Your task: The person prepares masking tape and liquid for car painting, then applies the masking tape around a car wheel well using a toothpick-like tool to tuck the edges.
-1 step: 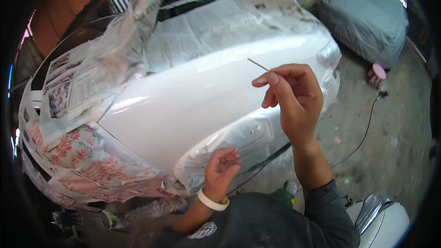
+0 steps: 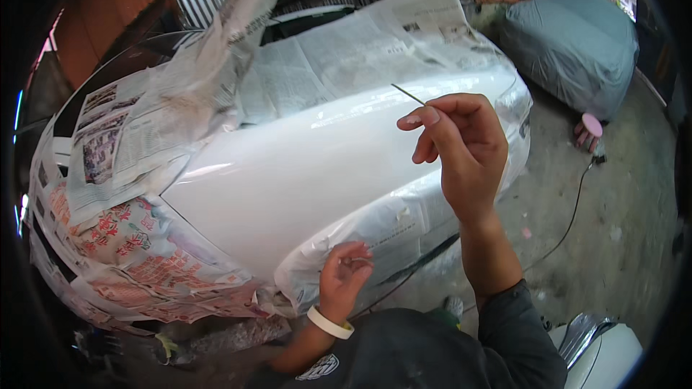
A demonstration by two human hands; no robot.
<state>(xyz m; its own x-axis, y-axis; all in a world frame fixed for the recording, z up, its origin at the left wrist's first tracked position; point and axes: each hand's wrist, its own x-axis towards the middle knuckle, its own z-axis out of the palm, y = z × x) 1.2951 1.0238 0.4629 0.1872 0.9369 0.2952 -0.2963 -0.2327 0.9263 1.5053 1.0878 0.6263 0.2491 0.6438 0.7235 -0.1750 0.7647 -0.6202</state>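
My right hand (image 2: pixel 468 148) is raised over the white car fender (image 2: pixel 288 169), pinching a thin, dark stick (image 2: pixel 408 94) between thumb and forefinger. The stick points up and to the left; its exact kind is too small to tell. Lower down, in front of the wheel arch covered with masking sheet (image 2: pixel 389 227), my left hand (image 2: pixel 346 279) hovers with its fingers loosely bent and apart from the thumb. I see nothing clearly held in it. A pale band (image 2: pixel 330 323) circles the left wrist. The fender is glossy, with reflections along its upper edge.
Newspaper (image 2: pixel 346 50) covers the hood, and printed paper (image 2: pixel 144 245) masks the door side. A grey covered vehicle (image 2: pixel 569 43) stands at far right, near a pink stool (image 2: pixel 591 126). A black cable (image 2: pixel 569 223) runs over the floor. Another white body panel (image 2: pixel 609 353) is at lower right.
The view has shifted slightly, so the car sits a little lower in the picture. Both hands keep nearly the same pose, and the stick stays in my right hand.
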